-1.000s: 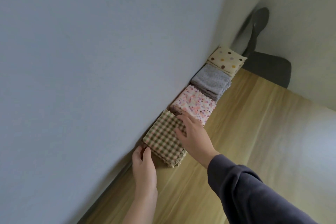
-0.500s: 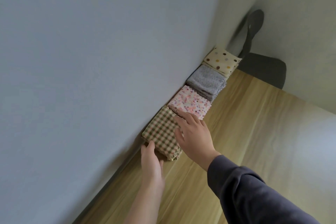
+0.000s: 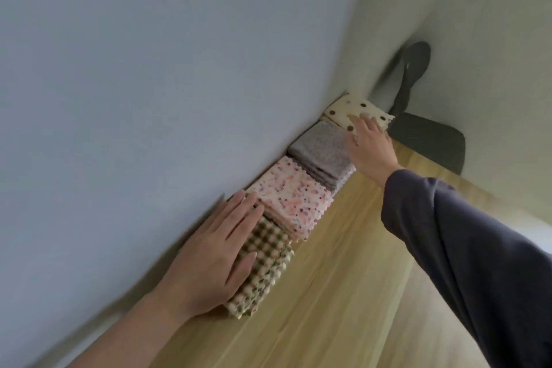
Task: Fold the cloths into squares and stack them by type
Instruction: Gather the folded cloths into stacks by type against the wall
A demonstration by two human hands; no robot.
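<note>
1. Blue-grey paint covers the wall [image 3: 149, 69] that fills the left and upper part of the view. It meets a paler cream wall [image 3: 493, 24] at a corner on the right.
2. The light wooden table [image 3: 343, 293] runs along the foot of the blue-grey wall, its grain leading toward the far corner.
3. A dark grey sleeve [image 3: 463, 248] covers the right arm, which stretches across the table toward that corner.
4. A dark grey chair [image 3: 430, 140] stands past the table's far edge, close to the cream wall.
5. The left hand [image 3: 215, 260] lies flat, fingers straight and together, on the green-and-cream checked stack [image 3: 268, 266], the nearest pile. It grips nothing; its fingertips reach the near edge of the next pile.
6. Four stacks of folded square cloths sit in a row on the table against the blue-grey wall, each touching its neighbour.
   - Nearest is the checked stack.
   - Next is the pink floral stack [image 3: 295, 197], with scalloped edges.
   - Then comes the grey stack [image 3: 322, 152].
   - Farthest, in the corner, is the cream polka-dot stack [image 3: 349, 110].
7. The right hand [image 3: 373, 146] rests palm down on the polka-dot stack. Its fingers are straight and slightly spread, pressing on top without curling round anything. Its thumb lies by the far edge of the grey stack.
</note>
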